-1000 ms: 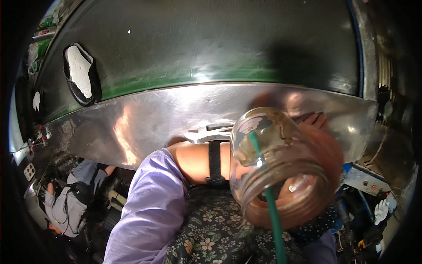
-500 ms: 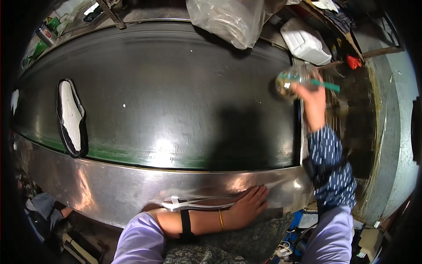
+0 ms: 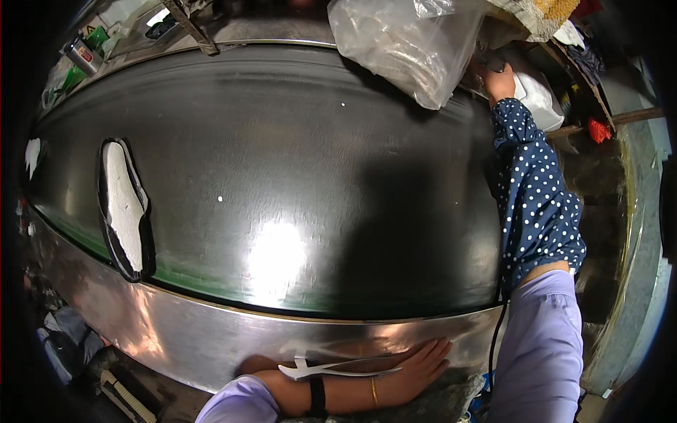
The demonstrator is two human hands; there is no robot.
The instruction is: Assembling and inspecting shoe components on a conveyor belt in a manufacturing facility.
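My left hand [image 3: 422,361] lies flat, palm down, on the shiny metal rim [image 3: 176,331] of a wide dark belt [image 3: 303,169]; it holds nothing. A black band and a thin bangle sit on that wrist. My right arm in a dotted blue sleeve [image 3: 532,197] stretches to the far right corner. My right hand [image 3: 498,82] is there, between a clear plastic bag [image 3: 405,42] and a white bundle [image 3: 539,95]. Its fingers are hidden behind the bag, so its grip is unclear. No jar is visible.
A white sole-shaped piece [image 3: 124,206] lies in a dark outline on the belt's left part, and another white piece [image 3: 32,155] shows at the far left edge. Clutter and a red object [image 3: 598,130] crowd the upper right.
A second ago my right hand held a clear jar with a green straw close to the camera. It then carried it out over the belt and now reaches behind the bag, jar out of sight.
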